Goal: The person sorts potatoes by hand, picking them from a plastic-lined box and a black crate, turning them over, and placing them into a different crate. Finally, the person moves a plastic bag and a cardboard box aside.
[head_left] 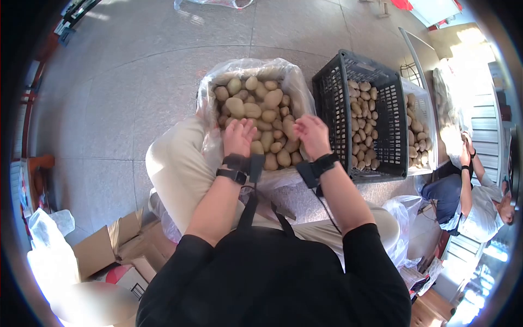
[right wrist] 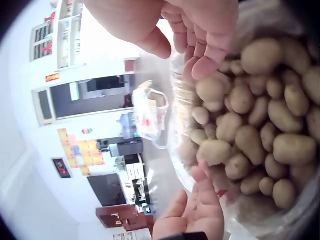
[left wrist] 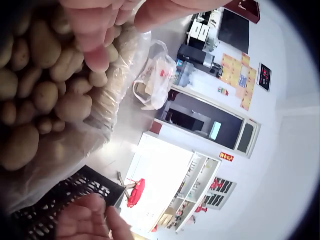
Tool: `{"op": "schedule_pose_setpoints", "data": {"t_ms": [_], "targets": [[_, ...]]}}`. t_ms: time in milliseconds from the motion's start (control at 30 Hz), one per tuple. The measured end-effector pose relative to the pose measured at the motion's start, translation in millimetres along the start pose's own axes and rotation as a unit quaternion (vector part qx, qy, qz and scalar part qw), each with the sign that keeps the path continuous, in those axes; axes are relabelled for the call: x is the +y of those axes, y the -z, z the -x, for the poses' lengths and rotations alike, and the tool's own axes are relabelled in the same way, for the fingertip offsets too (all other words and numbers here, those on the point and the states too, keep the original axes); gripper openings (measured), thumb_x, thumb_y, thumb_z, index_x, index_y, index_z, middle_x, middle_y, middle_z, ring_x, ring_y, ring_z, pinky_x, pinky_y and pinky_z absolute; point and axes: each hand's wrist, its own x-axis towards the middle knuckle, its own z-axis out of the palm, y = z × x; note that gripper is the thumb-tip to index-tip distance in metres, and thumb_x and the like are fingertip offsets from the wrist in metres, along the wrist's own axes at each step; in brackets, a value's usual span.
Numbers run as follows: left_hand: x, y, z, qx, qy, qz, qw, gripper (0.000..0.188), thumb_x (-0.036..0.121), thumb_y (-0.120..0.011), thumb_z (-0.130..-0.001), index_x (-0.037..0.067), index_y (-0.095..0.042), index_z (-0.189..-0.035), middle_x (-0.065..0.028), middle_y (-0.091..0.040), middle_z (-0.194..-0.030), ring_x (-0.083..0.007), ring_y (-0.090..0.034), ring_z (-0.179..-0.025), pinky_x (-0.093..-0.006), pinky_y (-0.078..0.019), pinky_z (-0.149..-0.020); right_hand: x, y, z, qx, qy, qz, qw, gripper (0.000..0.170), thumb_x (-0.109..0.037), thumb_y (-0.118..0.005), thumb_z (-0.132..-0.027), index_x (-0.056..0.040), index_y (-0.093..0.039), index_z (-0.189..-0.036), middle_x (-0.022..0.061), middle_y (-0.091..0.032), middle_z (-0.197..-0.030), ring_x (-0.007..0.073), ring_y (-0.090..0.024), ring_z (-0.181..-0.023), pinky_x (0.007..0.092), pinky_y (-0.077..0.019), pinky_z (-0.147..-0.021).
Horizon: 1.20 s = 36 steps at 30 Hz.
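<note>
Many brown potatoes (head_left: 251,110) of mixed sizes fill a container lined with a clear plastic bag (head_left: 303,84), set in front of my knees. My left hand (head_left: 238,140) is over the near left part of the heap, palm down, its fingers extended and holding nothing. On the right side, my right hand (head_left: 313,137) hovers by the bag's inner edge with its fingers loosely bent. In the right wrist view, the right hand's fingers (right wrist: 207,62) overlap the potatoes at the edge, with nothing gripped. Both wrists wear black straps.
A black slatted crate (head_left: 342,98) with smaller potatoes stands right of the bag. Beyond it is a white bin (head_left: 433,136) of potatoes. Another person (head_left: 479,201) sits at far right. Cardboard boxes (head_left: 98,250) lie behind on the left, and a plastic bag (head_left: 400,218) behind on the right.
</note>
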Motion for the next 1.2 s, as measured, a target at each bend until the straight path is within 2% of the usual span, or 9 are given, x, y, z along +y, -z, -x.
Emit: {"op": "schedule_pose_setpoints", "data": {"t_ms": [200,333,633,733,867,900,1033,1133,1200], "targets": [[-11.8,-19.4,35.1,-0.088,0.146,-0.138,0.976,0.020,0.009,-0.044,-0.088,0.006,-0.043,-0.108,-0.0103,-0.056,-0.098,-0.0234,-0.058,-0.087,-0.0371,-0.0500,-0.072,-121.2,96.4,-20.2,0.065,0.164,0.030,0.984,0.014,-0.011,-0.052,-0.085,-0.0029,-0.052,-0.096,0.0081,-0.059,-0.080,0.0162,-0.059,-0.066,0.0276,-0.0504,-0.055],[-27.7,-22.5,38.2,-0.079,0.210,-0.139,0.964,0.023,0.010,-0.047,-0.087,0.005,-0.044,-0.110,-0.0089,-0.056,-0.093,-0.0199,-0.057,-0.081,-0.0338,-0.0495,-0.067,-163.0,160.2,-39.2,0.154,0.148,0.090,0.973,0.025,-0.010,-0.054,-0.082,0.0013,-0.049,-0.103,0.0092,-0.058,-0.083,0.0162,-0.059,-0.067,0.0265,-0.0496,-0.055],[-43.0,-61.3,39.4,-0.116,0.253,-0.192,0.941,0.022,0.014,-0.044,-0.089,0.006,-0.044,-0.110,-0.0066,-0.056,-0.097,-0.0176,-0.057,-0.084,-0.0325,-0.0483,-0.071,-116.0,224.0,-155.3,0.162,0.053,0.392,0.904,0.035,-0.021,-0.065,-0.065,0.0010,-0.060,-0.092,0.0092,-0.061,-0.077,0.0169,-0.060,-0.060,0.0284,-0.0479,-0.049],[-47.0,-66.8,33.2,-0.103,0.268,-0.201,0.936,0.023,0.014,-0.044,-0.089,0.006,-0.044,-0.111,-0.0068,-0.055,-0.098,-0.0174,-0.057,-0.085,-0.0326,-0.0481,-0.071,-100.6,217.6,-195.0,0.156,0.162,0.444,0.867,0.036,-0.026,-0.065,-0.065,-0.0015,-0.061,-0.092,0.0086,-0.063,-0.080,0.0167,-0.060,-0.062,0.0281,-0.0481,-0.049],[-49.8,-71.8,24.5,-0.088,0.258,-0.210,0.939,0.025,0.015,-0.044,-0.089,0.005,-0.043,-0.112,-0.0075,-0.054,-0.100,-0.0177,-0.055,-0.087,-0.0322,-0.0475,-0.072,-88.0,216.0,-248.0,0.117,0.065,0.376,0.917,0.047,-0.034,-0.065,-0.067,-0.0015,-0.060,-0.101,0.0107,-0.063,-0.090,0.0199,-0.061,-0.074,0.0310,-0.0510,-0.059],[-50.7,-71.3,21.5,-0.085,0.255,-0.218,0.938,0.026,0.018,-0.048,-0.088,0.006,-0.045,-0.111,-0.0058,-0.055,-0.099,-0.0177,-0.056,-0.085,-0.0334,-0.0485,-0.071,-93.9,210.4,-251.4,0.102,0.008,0.385,0.917,0.061,-0.045,-0.066,-0.065,-0.0029,-0.056,-0.109,0.0132,-0.060,-0.101,0.0235,-0.059,-0.088,0.0331,-0.0498,-0.073],[-52.3,-66.6,14.7,-0.070,0.255,-0.220,0.939,0.027,0.018,-0.047,-0.088,0.005,-0.044,-0.112,-0.0063,-0.055,-0.100,-0.0185,-0.056,-0.087,-0.0341,-0.0484,-0.071,-56.6,211.7,-304.6,0.120,0.046,0.492,0.861,0.086,-0.062,-0.064,-0.055,-0.0084,-0.050,-0.119,0.0157,-0.052,-0.118,0.0285,-0.046,-0.114,0.0351,-0.0325,-0.098],[-51.4,-66.4,12.4,-0.064,0.261,-0.208,0.940,0.027,0.016,-0.045,-0.089,0.004,-0.043,-0.113,-0.0085,-0.054,-0.102,-0.0184,-0.055,-0.089,-0.0331,-0.0479,-0.074,-48.3,185.7,-307.8,0.228,0.020,0.602,0.765,0.084,-0.061,-0.063,-0.055,-0.0126,-0.048,-0.121,0.0167,-0.047,-0.123,0.0324,-0.045,-0.113,0.0377,-0.0314,-0.099],[-50.2,-65.3,11.4,-0.062,0.260,-0.215,0.939,0.027,0.015,-0.045,-0.089,0.004,-0.043,-0.113,-0.0083,-0.055,-0.103,-0.0182,-0.056,-0.090,-0.0337,-0.0484,-0.074,-63.8,205.5,-300.9,0.107,-0.010,0.488,0.866,0.074,-0.047,-0.068,-0.056,-0.0140,-0.049,-0.119,0.0149,-0.047,-0.120,0.0294,-0.047,-0.107,0.0394,-0.0387,-0.090]]}}
